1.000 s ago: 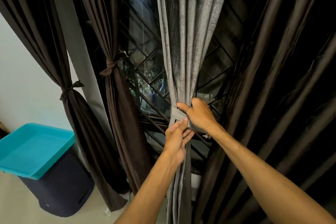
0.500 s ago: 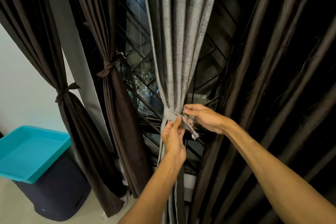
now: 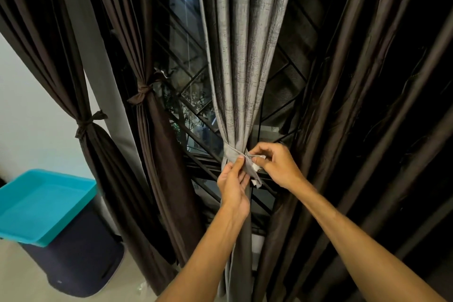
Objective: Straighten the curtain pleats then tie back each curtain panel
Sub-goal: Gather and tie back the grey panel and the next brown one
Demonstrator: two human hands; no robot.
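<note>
Grey curtain: centre of frame, gathered into a bunch at mid-height.
Tie-back: grey strip wrapped around the gather, its loose ends just right of it.
Left hand: below the gather, thumb and fingers pinching one loose end.
Right hand: right of the gather, fingertips pinching the other end.
Brown panels: left of frame, two, each already knotted.
Loose brown curtain: right of frame, untied.
Teal tray: lower left, on a dark bin.

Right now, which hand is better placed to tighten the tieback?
Probably the right hand: it pinches the loose end of the tieback, while the left hand steadies it on the grey curtain.
</note>
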